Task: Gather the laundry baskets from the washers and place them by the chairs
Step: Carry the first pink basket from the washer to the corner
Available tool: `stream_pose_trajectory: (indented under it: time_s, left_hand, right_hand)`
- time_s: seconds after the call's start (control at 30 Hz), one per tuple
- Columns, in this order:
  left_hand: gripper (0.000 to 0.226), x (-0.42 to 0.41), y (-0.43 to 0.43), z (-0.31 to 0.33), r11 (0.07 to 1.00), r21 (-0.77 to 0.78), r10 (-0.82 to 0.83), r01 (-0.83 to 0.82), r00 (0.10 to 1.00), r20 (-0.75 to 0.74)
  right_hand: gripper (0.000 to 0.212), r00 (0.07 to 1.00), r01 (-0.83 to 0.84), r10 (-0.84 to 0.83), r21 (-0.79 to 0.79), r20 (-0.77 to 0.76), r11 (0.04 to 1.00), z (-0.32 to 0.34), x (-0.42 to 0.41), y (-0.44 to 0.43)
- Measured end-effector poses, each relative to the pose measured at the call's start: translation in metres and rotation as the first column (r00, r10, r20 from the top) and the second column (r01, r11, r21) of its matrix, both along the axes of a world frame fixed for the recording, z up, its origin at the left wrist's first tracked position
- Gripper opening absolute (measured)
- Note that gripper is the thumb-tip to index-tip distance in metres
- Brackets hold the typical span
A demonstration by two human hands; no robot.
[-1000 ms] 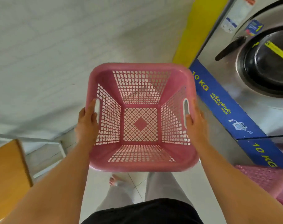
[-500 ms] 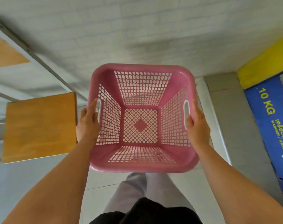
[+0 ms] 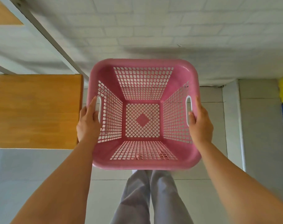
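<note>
At the centre of the frame, an empty pink laundry basket (image 3: 143,113) is held level above a pale tiled floor (image 3: 32,175), its open top turned toward the camera. The basket is gripped between the two hands, one at each side handle. The left hand (image 3: 88,123) is closed on the left rim, thumb laid along the white-edged handle slot and fingers wrapped out of sight beneath. The right hand (image 3: 201,125) is closed on the right rim in the same way, its thumb resting at the slot. Both forearms are seen reaching up from the lower corners of the frame. Just left of the basket, a wooden chair seat (image 3: 37,110) is seen, almost touching the left hand. A white brick wall (image 3: 153,29) fills the upper frame. Grey trouser legs (image 3: 150,199) are visible below the basket.
</note>
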State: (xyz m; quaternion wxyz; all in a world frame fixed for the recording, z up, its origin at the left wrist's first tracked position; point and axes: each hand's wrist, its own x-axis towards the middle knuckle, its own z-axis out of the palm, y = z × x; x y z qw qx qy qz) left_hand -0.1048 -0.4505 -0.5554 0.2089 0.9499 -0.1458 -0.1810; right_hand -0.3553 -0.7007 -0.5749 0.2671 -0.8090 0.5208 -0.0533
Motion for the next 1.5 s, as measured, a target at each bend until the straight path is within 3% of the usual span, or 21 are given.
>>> stream_pose_trajectory:
  time_s: [0.43,0.93,1.07,1.2,1.5]
  left_hand:
    - [0.049,0.034,-0.013,-0.104,0.999,-0.040,-0.011,0.014,0.998,0.066]
    - [0.049,0.052,-0.014,-0.144,0.997,-0.073,0.008,-0.002,0.997,0.082]
    - [0.064,0.053,-0.013,-0.142,0.990,0.125,-0.072,0.070,0.997,0.013]
    - [0.066,0.046,-0.019,-0.131,0.941,0.321,-0.104,0.106,0.994,-0.023]
    - [0.060,-0.002,-0.039,-0.054,0.942,0.286,-0.155,0.176,0.983,-0.094]
  right_hand:
    - [0.059,0.999,0.016,-0.015,-0.030,0.036,0.999,-0.097,0.030,-0.013]
    - [0.061,0.999,-0.046,0.047,-0.086,0.017,0.995,-0.131,0.048,-0.017]
    - [0.063,0.992,-0.080,0.070,-0.091,-0.106,0.993,-0.127,0.048,-0.014]
    - [0.066,0.957,-0.150,0.119,-0.101,-0.264,0.983,-0.108,0.045,-0.009]
    - [0.063,0.940,-0.195,0.191,0.015,-0.284,0.981,-0.025,0.013,0.016]
